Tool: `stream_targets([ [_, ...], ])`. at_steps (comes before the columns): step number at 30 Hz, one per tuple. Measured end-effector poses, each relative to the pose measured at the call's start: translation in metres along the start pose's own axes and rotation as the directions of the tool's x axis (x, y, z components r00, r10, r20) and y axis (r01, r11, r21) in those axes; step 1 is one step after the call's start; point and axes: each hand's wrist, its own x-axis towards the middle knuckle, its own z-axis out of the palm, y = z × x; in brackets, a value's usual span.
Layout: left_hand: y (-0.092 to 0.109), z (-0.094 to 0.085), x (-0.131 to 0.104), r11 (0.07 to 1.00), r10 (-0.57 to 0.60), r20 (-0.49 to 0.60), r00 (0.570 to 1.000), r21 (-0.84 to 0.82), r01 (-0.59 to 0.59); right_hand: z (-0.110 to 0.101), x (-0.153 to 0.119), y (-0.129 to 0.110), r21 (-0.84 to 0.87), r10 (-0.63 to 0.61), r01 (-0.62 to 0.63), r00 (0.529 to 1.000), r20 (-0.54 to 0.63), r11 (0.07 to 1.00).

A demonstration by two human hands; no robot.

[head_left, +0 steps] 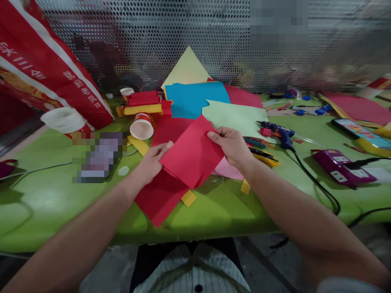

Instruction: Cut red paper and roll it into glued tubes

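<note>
A red paper piece (193, 152), apparently folded or layered, is held above the table between both hands. My left hand (154, 160) pinches its left corner, and my right hand (229, 143) grips its upper right edge with the thumb on top. Below it lies a larger red sheet (161, 199) on the green table (229, 215). Small yellow paper bits (189, 198) are near its lower edge. A pink sheet (229, 167) shows partly under my right hand. Behind are blue (198, 97) and pale green (238, 118) sheets.
Paper cups (142, 127), a phone (102, 156) and a large red bag (70, 73) are at the left. On the right are a glue gun (282, 134), its black cable, a purple power strip (340, 167) and another phone (360, 134). A perforated metal panel (220, 44) stands behind.
</note>
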Motion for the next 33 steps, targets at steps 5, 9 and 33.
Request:
stream_targets([
  [5, -0.003, 0.004, -0.002, 0.952, -0.055, 0.094, 0.994, -0.296, 0.08, -0.001, 0.002, 0.005, -0.001, -0.046, 0.046, 0.999, -0.029, 0.999],
  [9, 0.005, 0.01, -0.005, 0.981, -0.048, 0.128, 0.991, -0.182, 0.071, 0.0, 0.005, 0.009, 0.0, -0.073, 0.073, 0.996, -0.044, 0.997],
  [33, 0.012, -0.016, 0.006, 0.931, -0.17, -0.177, 0.969, -0.35, 0.099, -0.039, 0.042, 0.013, -0.667, -0.419, 0.088, 0.836, -0.355, 0.74],
])
